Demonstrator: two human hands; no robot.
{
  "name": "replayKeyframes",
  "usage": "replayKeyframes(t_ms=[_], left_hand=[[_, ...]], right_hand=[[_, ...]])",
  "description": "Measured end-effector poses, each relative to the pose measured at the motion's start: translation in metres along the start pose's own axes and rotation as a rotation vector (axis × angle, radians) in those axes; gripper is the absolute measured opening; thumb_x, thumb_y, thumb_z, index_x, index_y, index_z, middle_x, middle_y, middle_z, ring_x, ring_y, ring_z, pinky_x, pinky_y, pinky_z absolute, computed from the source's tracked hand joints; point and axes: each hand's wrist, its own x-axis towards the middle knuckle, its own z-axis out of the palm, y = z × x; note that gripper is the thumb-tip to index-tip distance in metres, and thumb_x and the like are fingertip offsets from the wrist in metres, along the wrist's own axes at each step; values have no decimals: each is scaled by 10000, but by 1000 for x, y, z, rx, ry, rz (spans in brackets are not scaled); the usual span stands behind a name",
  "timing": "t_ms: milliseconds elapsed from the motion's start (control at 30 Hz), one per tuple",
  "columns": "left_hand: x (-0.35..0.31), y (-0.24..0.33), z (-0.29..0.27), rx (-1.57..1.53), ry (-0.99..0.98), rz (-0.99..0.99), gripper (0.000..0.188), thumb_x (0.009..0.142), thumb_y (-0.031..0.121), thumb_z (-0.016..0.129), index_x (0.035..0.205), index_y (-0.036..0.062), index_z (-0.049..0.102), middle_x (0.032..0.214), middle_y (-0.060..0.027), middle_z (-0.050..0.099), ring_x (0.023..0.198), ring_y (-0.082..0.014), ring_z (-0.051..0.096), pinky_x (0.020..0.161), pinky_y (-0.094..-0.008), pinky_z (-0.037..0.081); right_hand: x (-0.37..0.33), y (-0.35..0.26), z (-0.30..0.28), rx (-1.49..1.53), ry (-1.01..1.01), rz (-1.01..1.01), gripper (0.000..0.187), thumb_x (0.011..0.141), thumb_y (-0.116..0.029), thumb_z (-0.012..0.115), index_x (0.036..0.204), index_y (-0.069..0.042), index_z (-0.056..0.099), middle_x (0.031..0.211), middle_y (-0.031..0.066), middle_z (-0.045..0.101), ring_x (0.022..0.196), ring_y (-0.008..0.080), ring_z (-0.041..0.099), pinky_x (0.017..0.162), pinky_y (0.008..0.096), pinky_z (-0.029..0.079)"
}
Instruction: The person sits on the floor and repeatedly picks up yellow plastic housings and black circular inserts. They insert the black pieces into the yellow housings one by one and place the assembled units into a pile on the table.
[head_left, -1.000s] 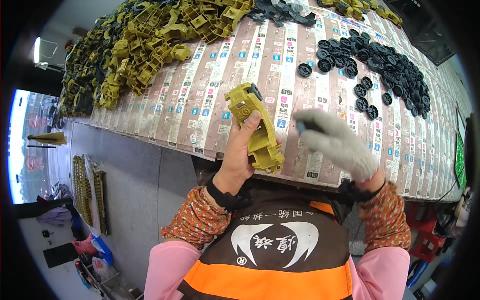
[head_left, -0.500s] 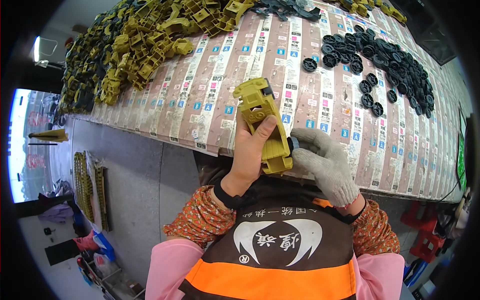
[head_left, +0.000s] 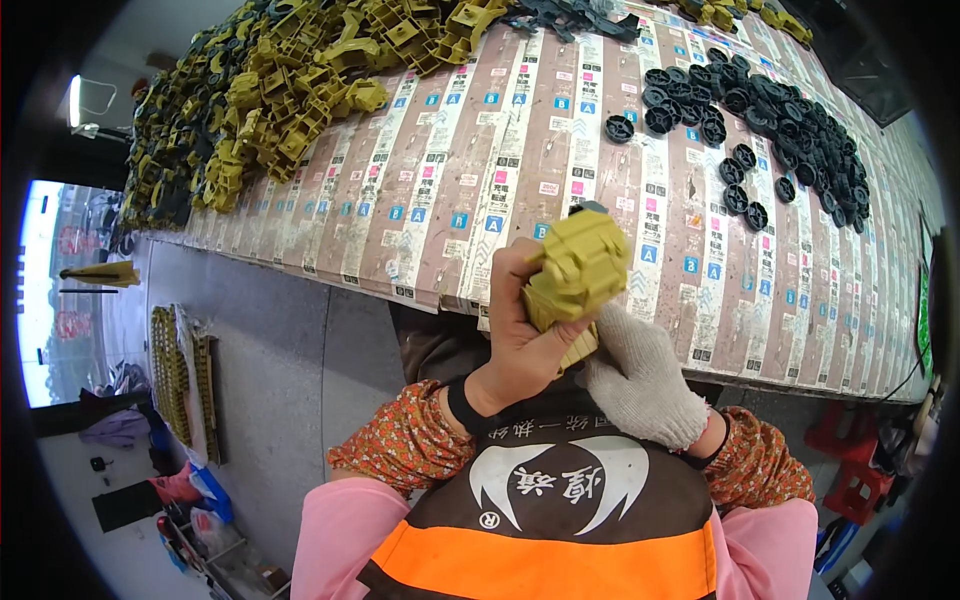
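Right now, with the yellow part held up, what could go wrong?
The yellow part could slip from the left hand and fall past the table's front edge. The gloved right hand has its fingertips hidden, so a poor grip might go unseen. A bump could scatter the loose black wheels.

A workshop: heaped yellow plastic parts (head_left: pixel 285 105) and loose black wheels (head_left: pixel 789 130).

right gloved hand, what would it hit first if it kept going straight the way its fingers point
Most likely the yellow toy car in the left hand; the right hand may already touch it, as depth is unclear.
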Motion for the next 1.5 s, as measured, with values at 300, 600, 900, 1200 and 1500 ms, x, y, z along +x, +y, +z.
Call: replayKeyframes(t_ms=[300,600,900,1200,1500], left_hand=[[18,9,-14,-3,-176,-309,558,941,46,798,1380,78,455,1267,-45,586,1173,-126,602,996,-308,519],[38,29,-38,48,-514,-875,523,1025,181,675,1493,82,464,1169,-88,671,1027,-122,660,873,-287,539],[37,19,-7,-234,-79,-543,728,1043,311,675,1648,190,290,1513,-70,515,1385,-299,559,1118,-576,509],[44,32,-31,-539,13,-782,553,1025,339,687,1487,133,465,1168,-41,644,947,-171,709,816,-375,655],[30,7,-29,-531,18,-634,957,889,383,860,1610,123,285,1321,-104,528,1178,-198,581,957,-339,543]], right_hand=[[28,-13,-40,-18,-24,244,356,897,-47,535,1197,10,718,1027,274,753,1024,371,755,924,434,573],[24,-16,-67,-53,-77,30,468,866,-149,781,1302,-40,650,1149,100,716,1026,196,699,894,342,576],[-12,7,-54,237,219,346,294,1018,-233,681,1197,-1,658,977,57,676,802,108,652,668,282,570],[15,55,-178,-1199,501,-109,252,960,-144,643,1185,-39,683,1005,243,681,926,443,663,789,523,511],[19,111,-227,-1366,193,171,401,940,-238,680,1328,-135,661,1138,142,699,984,341,689,829,456,562]])
